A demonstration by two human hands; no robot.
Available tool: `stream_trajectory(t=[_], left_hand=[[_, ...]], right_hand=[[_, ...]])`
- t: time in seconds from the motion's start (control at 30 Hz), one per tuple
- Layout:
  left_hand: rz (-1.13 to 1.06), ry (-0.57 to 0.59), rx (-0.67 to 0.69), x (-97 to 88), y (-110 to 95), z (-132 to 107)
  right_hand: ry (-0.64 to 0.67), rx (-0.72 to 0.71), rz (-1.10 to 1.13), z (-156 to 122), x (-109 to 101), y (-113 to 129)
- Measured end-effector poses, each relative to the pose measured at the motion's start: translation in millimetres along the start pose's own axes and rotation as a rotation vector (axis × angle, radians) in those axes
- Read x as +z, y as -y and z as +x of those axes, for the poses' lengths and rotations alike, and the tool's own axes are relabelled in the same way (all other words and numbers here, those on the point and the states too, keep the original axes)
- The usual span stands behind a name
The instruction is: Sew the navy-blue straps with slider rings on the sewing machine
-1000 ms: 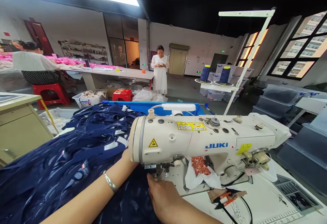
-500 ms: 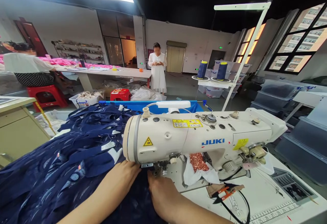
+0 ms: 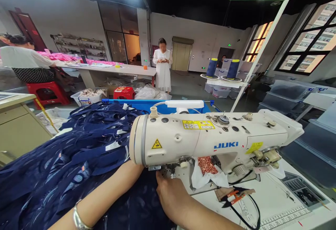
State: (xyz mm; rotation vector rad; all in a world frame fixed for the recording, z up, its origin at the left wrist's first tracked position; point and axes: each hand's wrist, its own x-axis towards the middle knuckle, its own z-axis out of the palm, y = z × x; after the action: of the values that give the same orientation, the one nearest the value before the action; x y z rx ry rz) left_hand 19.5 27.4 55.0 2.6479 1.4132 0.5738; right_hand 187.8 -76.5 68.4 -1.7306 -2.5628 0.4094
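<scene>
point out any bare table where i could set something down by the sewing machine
Bare white table lies in front of the sewing machine at its right end, bordered by the orange snips, the dark inset tray and the printed ruler. Crowded: navy fabric covers everything to its left, and the left hand and right hand fill the space at the needle.

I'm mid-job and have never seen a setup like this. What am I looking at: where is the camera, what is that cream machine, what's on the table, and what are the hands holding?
The picture comes from a camera worn on the person's head, looking forward and down. The cream machine is a sewing machine standing on a white table. Dark blue cloth is heaped on the left side. The left hand and right hand lie on that cloth by the needle. Their fingers are hidden, so I cannot tell whether they grip it. Orange-handled snips lie on the table to the right.
</scene>
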Motion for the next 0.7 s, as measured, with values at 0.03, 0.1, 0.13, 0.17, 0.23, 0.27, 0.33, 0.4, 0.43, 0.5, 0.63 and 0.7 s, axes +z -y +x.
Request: stream_trajectory(t=[0.03,0.1,0.13,0.17,0.23,0.27,0.33,0.4,0.43,0.5,0.63,0.7], left_hand=[[-0.015,0.026,0.003,-0.8,-2.4,1.4],[-0.044,0.079,0.017,-4.7,-8.4,1.5],[-0.056,0.094,0.025,-7.7,-11.7,-0.2],[-0.065,0.104,0.033,-11.5,-15.0,-3.1],[-0.083,0.109,0.053,-20.7,-21.0,-12.2],[-0.088,0.109,0.064,-25.8,-23.7,-17.8],[-0.071,0.135,0.083,-35.4,-28.3,-28.2],[-0.028,0.224,0.094,-42.4,-31.5,-34.9],[-0.006,0.289,0.105,-44.3,-32.2,-36.2],[0.021,0.402,0.140,-44.2,-31.1,-35.5],[0.074,0.412,0.205,-32.0,-19.6,-32.1],[0.097,0.377,0.220,-26.5,-14.9,-33.4]], right_hand=[[0.005,0.007,-0.005,0.3,0.2,0.4],[0.016,0.016,-0.004,0.6,0.1,1.5],[0.017,0.021,0.001,0.8,0.1,2.0],[0.020,0.026,0.002,1.0,0.4,2.3],[0.018,0.029,-0.003,1.2,1.5,2.0],[0.016,0.026,-0.010,1.2,2.3,1.5],[0.002,0.014,-0.026,1.0,3.6,-0.3],[-0.033,-0.004,-0.035,0.2,3.9,-1.6],[-0.048,-0.005,-0.038,-0.4,3.5,-1.6],[-0.074,0.005,-0.030,-1.9,1.6,0.2],[-0.101,0.048,-0.011,-4.1,-2.0,5.5],[-0.122,0.038,0.003,-3.1,-2.1,2.9]])
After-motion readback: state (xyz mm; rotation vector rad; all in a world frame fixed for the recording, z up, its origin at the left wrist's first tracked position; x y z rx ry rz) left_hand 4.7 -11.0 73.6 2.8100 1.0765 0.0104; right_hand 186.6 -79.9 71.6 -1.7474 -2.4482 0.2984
